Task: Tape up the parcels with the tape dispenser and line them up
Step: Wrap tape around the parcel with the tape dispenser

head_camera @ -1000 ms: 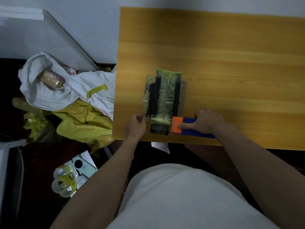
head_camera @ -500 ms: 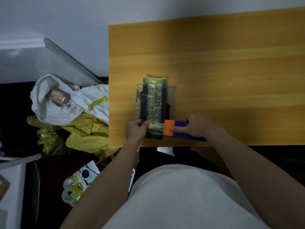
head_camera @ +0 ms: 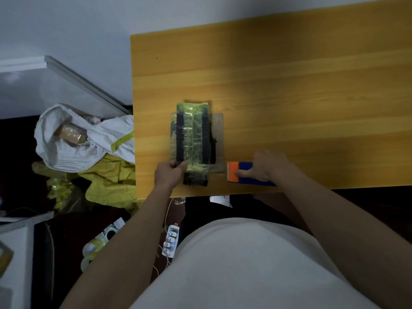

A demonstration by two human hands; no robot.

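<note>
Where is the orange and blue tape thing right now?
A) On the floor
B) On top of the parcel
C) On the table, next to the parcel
C: the right hand holds the tape dispenser on the table, clear of the parcel.

left hand [head_camera: 168,173]: fingers pinching | right hand [head_camera: 265,166]: fingers curled, gripping

one parcel [head_camera: 193,139], one tape dispenser [head_camera: 247,173], one table [head_camera: 289,85], two hands.
</note>
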